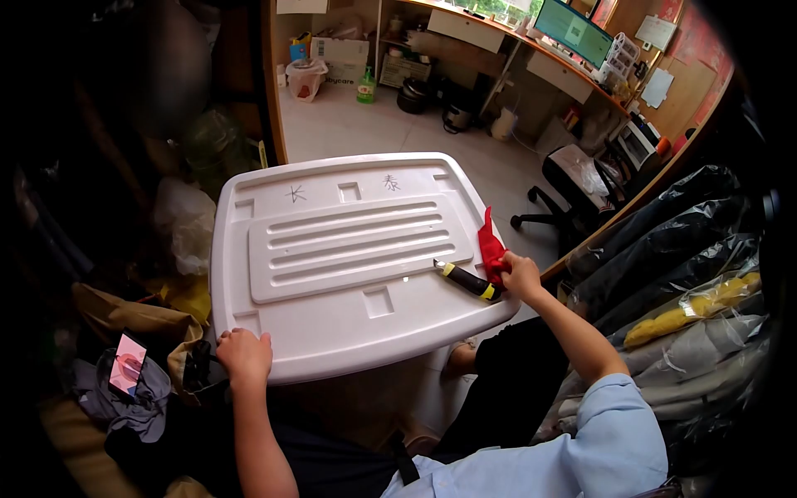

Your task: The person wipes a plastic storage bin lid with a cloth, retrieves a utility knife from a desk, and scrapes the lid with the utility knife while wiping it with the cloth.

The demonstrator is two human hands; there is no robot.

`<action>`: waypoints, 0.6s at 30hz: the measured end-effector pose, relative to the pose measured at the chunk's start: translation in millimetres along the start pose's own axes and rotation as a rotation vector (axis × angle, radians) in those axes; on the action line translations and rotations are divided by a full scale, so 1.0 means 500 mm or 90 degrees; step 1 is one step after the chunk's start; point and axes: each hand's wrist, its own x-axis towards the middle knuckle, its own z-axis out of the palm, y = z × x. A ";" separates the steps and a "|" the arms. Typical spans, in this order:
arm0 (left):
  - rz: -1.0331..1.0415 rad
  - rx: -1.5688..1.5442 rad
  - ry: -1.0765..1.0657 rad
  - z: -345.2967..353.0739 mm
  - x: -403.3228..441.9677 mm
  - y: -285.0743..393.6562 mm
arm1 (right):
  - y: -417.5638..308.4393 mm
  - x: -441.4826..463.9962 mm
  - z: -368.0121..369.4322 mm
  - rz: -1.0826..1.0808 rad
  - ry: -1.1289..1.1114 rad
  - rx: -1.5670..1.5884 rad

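A white plastic lid (332, 332) with raised ribs and two handwritten characters lies in front of me like a tabletop. My left hand (244, 355) rests on its near left corner with the fingers curled at the edge; anything beneath them is hidden. At the right edge my right hand (520, 276) is closed on a red cloth (490, 246), which hangs over the lid's rim. Just left of that hand, a black and yellow cutter (469, 280) lies on the lid, its tip pointing left.
Plastic-wrapped garments (664, 249) line the right side. A phone (128, 363) lies on grey cloth at the left, near bags. Beyond the lid stand an office chair (581, 178), a desk with a monitor (573, 31), a green bottle (366, 85) and boxes.
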 end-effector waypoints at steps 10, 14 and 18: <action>0.020 -0.005 0.001 0.013 0.008 -0.009 | -0.011 0.053 0.036 -0.044 0.002 -0.127; 0.021 -0.005 -0.011 0.015 0.012 -0.006 | -0.014 0.117 0.079 0.004 0.047 -0.153; 0.027 0.002 -0.016 0.013 0.006 -0.005 | 0.009 0.103 0.089 -0.052 0.105 -0.154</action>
